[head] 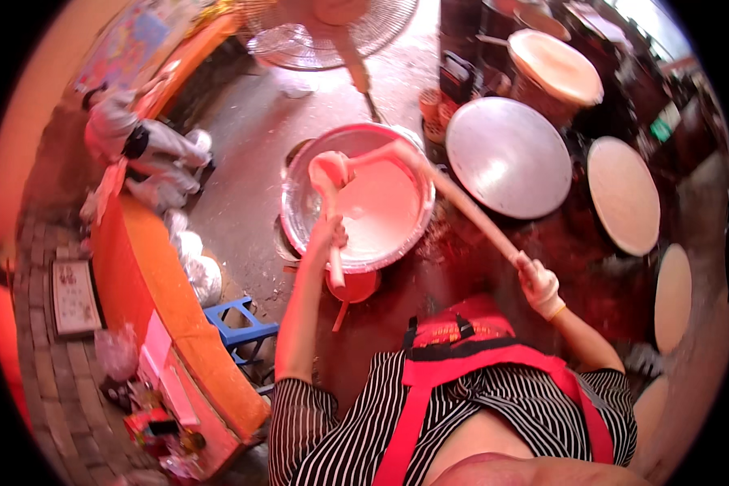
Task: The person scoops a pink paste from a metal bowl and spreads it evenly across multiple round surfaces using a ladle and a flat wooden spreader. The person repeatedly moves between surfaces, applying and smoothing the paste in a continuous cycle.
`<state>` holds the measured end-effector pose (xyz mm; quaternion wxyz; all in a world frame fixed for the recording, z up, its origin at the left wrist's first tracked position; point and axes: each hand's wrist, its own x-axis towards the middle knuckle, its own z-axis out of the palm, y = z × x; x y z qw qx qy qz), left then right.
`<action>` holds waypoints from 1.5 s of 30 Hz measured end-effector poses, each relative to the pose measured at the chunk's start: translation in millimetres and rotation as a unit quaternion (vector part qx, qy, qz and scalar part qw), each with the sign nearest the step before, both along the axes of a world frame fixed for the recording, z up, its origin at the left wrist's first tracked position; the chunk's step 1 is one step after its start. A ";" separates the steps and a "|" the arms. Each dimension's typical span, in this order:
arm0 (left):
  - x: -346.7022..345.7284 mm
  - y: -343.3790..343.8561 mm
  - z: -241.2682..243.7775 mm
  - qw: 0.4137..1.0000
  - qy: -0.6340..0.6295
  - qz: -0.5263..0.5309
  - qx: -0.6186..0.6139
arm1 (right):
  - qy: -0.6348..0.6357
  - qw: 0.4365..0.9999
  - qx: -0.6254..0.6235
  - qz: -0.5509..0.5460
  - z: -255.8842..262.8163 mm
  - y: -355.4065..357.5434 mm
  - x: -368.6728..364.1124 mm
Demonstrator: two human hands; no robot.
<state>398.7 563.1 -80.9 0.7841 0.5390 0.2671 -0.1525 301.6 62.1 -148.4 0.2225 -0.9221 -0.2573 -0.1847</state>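
Note:
Before me stands a large metal basin (290, 226) holding smooth, pale batter (381, 203). My left hand (327, 236), bare, is closed around the short handle (336, 274) of a scoop-like tool. The tool's rounded, batter-coated head (328, 169) is over the basin's far left part. In a pale glove, my right hand (539, 285) grips the lower end of a long wooden pole (471, 208). That pole slants up and left across the basin's rim, its coated far end meeting the scoop's head; the exact contact is unclear.
Right of the basin are a large round metal lid (509, 158) and pale round discs (624, 195). A pedestal fan (328, 30) stands beyond. At left are an orange-covered counter (176, 291), a blue stool (240, 325) and a seated person (149, 143). A red container (355, 287) sits below the basin.

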 end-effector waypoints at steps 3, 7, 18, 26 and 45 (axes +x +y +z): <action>56.5 -21.5 -1.1 0.844 0.286 0.036 -0.452 | 0.139 0.986 0.085 -0.021 6.8 6.3 -10.4; 76.7 -111.7 59.4 0.817 0.271 -0.115 -0.496 | 0.127 0.967 0.219 -0.030 23.8 18.0 -20.9; 139.5 -380.3 120.3 0.714 -0.321 -0.357 0.510 | 0.081 0.969 0.145 -0.180 136.8 -99.7 92.2; 132.9 -444.1 12.7 0.830 -0.279 -0.248 0.414 | 0.462 0.568 0.654 -0.189 53.9 -151.5 47.4; 147.6 -343.2 55.4 0.967 -0.067 -0.198 -0.148 | 0.362 0.444 0.807 -0.142 3.7 -65.7 100.9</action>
